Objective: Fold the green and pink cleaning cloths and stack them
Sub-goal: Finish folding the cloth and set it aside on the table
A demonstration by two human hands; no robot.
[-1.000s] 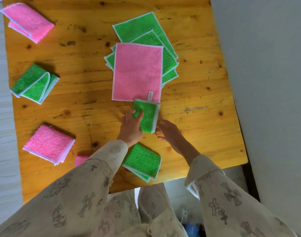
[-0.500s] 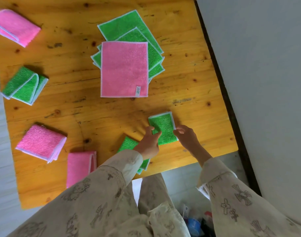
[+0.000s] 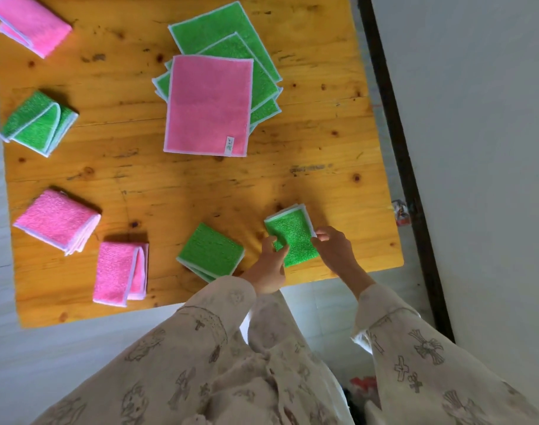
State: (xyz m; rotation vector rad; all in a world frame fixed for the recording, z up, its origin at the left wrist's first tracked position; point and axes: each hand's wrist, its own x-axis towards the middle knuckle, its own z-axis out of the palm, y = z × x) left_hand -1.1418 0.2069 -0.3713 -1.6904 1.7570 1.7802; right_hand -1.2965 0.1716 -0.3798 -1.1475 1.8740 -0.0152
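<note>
Both hands frame a small folded green terry cloth (image 3: 292, 237) at the near right of the orange wooden tabletop (image 3: 200, 185). The left hand (image 3: 268, 268) pinches its left edge, and the right hand (image 3: 334, 250) pinches its right edge, likely to square the fold before stacking it on the folded green cloth (image 3: 211, 253) just left. Unfolded cloths, a flat pink one (image 3: 208, 105) on top, wait farther back.

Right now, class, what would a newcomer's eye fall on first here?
Likely the flat pink cloth lying on fanned green cloths at the wooden table's far middle. Then the left hand and right hand holding a folded green cloth at the near edge.
</note>
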